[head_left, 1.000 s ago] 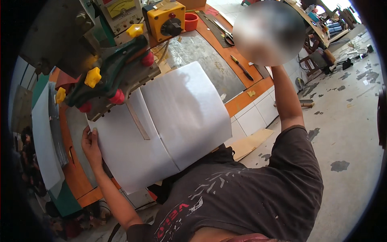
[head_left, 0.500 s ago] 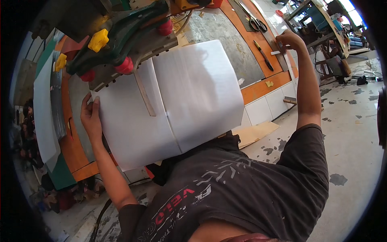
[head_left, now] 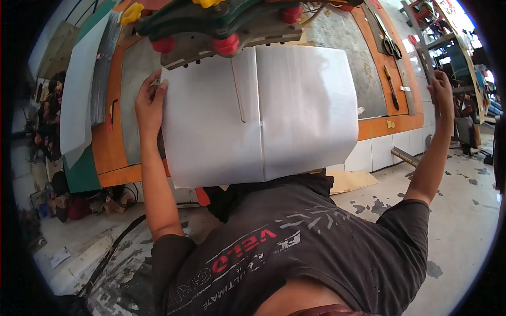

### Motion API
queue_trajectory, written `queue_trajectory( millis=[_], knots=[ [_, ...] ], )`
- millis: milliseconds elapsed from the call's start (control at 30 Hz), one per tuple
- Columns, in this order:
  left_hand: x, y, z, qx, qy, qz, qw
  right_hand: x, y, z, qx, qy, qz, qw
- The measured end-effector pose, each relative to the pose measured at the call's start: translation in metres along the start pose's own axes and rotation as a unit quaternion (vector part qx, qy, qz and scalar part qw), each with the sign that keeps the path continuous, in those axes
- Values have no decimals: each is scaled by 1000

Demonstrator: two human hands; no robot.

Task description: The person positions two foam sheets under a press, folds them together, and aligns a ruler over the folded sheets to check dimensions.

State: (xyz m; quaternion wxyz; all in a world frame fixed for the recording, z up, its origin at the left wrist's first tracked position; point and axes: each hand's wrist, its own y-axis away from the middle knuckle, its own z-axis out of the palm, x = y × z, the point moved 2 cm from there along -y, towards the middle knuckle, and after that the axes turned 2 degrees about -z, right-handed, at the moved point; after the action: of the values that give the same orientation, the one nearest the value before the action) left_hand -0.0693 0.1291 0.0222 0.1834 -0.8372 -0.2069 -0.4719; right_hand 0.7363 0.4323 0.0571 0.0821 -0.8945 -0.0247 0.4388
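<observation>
- White sheet metal [head_left: 263, 116], a large folded panel, lies on the worktop [head_left: 118, 152] with its far edge tucked under the green machine [head_left: 221, 21] with red knobs.
- Left hand [head_left: 149, 102] presses flat on the panel's left edge, fingers spread over the corner beside the machine.
- Right hand [head_left: 441, 90] is raised well right of the panel and closed around a grey lever [head_left: 424, 52].
- Risk, as I judge it: only one hand steadies the panel, so it could pivot or slide askew under the machine.
- Left fingertips sit close to the machine's clamping edge; a pinch seems possible there.
- Near side of the panel overhangs the worktop edge and could sag.
</observation>
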Motion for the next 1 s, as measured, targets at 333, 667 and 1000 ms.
queue_trajectory(
  millis=[333, 667, 1000],
  knots=[
    [-6, -1, 2, -50, 35, 23, 998, -100, 116, -40, -9, 44, -23, 999],
    [0, 26, -5, -56, 3, -17, 998, -161, 107, 125, -279, 49, -129, 950],
    [15, 58, 2, 59, -35, -5, 998, -228, 108, 217, -298, 142, -258, 908]
  ],
)
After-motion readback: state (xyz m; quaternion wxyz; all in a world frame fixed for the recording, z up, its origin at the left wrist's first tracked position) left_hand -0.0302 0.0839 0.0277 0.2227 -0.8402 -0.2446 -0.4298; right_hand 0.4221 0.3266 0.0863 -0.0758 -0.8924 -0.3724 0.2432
